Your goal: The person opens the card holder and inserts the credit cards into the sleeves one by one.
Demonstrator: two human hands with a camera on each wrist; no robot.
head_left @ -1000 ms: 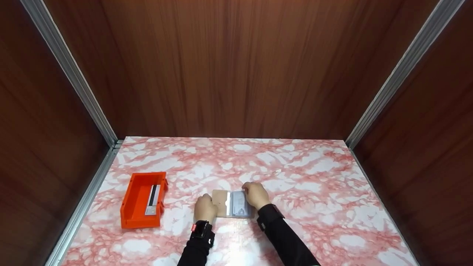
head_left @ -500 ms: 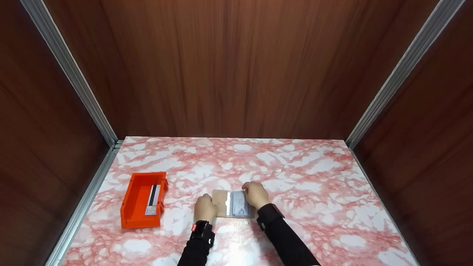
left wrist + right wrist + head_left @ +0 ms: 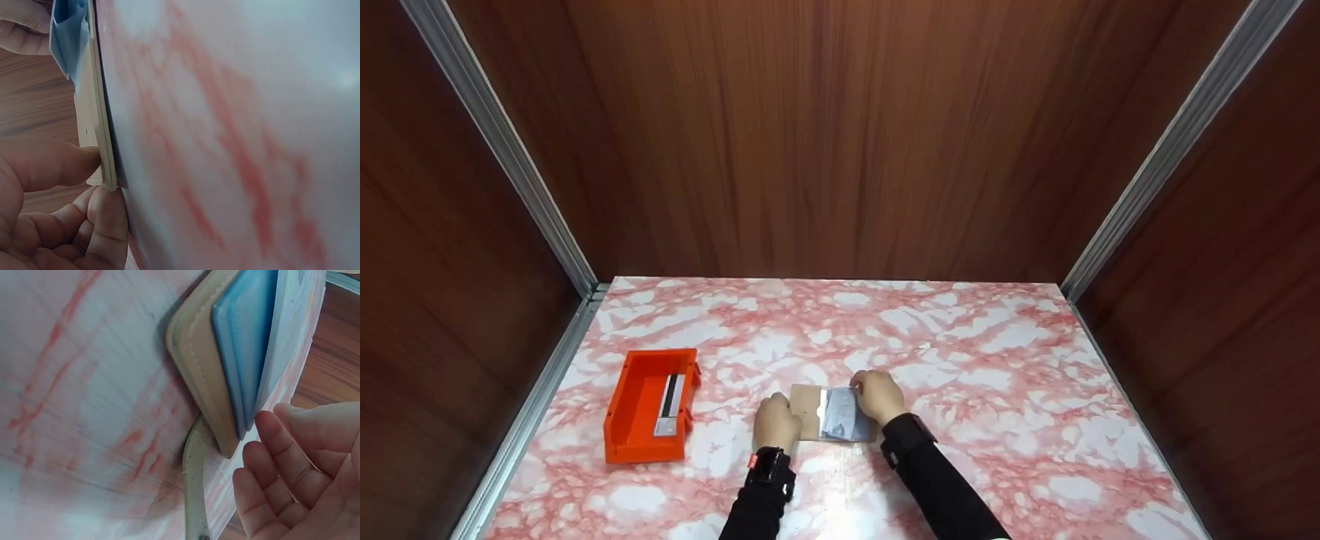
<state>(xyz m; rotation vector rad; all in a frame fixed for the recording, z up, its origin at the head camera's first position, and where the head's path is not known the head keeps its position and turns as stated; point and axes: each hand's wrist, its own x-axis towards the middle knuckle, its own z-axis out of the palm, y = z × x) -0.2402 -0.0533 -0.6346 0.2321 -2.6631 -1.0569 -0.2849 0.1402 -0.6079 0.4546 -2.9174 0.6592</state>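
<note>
A tan card wallet (image 3: 806, 412) lies spread on the table, with bluish clear plastic card sleeves (image 3: 841, 414) in its middle. My left hand (image 3: 776, 424) pinches the left cover's edge; in the left wrist view the thumb (image 3: 62, 163) is on the cover and curled fingers lie beneath. At the sleeves' far right corner is my right hand (image 3: 880, 397), thumb and forefinger pinching a raised sleeve (image 3: 281, 343). More blue sleeves (image 3: 242, 343) lie under that one, against the stitched right cover (image 3: 197, 354). A strap with a snap (image 3: 195, 478) sticks out from this cover.
Left of the wallet stands an orange bin (image 3: 645, 454) holding a white card with a dark stripe (image 3: 670, 405). The table (image 3: 997, 450) has a red-and-white marbled top. Brown wood-grain panels (image 3: 840, 150) and metal rails (image 3: 577, 259) bound it.
The top plastic sleeve has lifted and tilted slightly leftward under the right hand, uncovering more of the sleeves beneath. Both hands stay nearly in place, and the bin has not moved.
</note>
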